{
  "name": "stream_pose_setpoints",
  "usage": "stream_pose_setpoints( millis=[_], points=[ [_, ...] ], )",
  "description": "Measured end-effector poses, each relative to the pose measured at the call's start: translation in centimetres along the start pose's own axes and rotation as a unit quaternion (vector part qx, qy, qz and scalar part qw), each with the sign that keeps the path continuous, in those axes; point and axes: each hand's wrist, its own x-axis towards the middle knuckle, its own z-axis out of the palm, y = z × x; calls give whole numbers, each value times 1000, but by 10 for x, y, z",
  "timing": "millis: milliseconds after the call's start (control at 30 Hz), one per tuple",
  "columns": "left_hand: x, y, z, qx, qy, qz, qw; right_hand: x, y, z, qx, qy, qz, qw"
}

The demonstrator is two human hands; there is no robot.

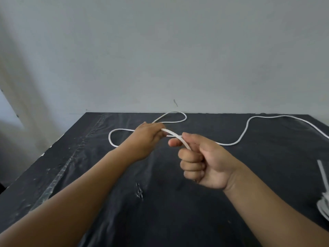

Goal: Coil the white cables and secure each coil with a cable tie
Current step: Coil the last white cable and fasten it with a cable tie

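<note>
My left hand (pixel 149 138) and right hand (pixel 204 161) are close together over the far middle of the black-covered table (pixel 267 175), with a short stretch of the white cable (pixel 173 134) bridging the gap between them. The left hand shows its back to me. Its fingers are curled down round the cable, their tips hidden, and the cable comes out of that grip on the right side. From there it slants toward me and to the right into my right hand, where it is pinched between the thumb (pixel 187 135) on top and the bent forefinger (pixel 175 142) beneath. The other right fingers (pixel 191 166) are folded tight into the palm, and I cannot tell whether the cable runs on inside the fist. A second thin white strand shows just behind the bridging stretch.

Left of my left hand the cable lies on the table in a rounded loop. A second loop lies farther back, near the grey wall (pixel 160 50). Beyond my right hand the cable reappears on the table, bends away toward the far edge, then runs off to the right.

At the right edge, near me, lie pale cable ties (pixel 323 173) and part of a white coil (pixel 323 209). A strip of clear tape (pixel 58 177) crosses the left of the cover.
</note>
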Motion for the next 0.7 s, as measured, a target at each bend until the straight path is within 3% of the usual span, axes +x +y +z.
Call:
stream_pose_setpoints(
  millis=[100,200,367,500,700],
  points=[
    [-3,-1,17,-18,9,-52,998,-13,-8,-11,93,27,-70,993],
    [-14,-2,37,-39,20,-90,995,-14,-29,-27,231,59,-163,957],
    [-31,5,51,-84,41,-99,991,-10,-67,-48,289,168,-262,906],
    [-36,20,42,-46,65,-12,997,-3,-88,-56,240,247,-323,881],
    [-26,62,12,30,98,140,985,24,-54,-44,8,245,-254,936]
  ],
)
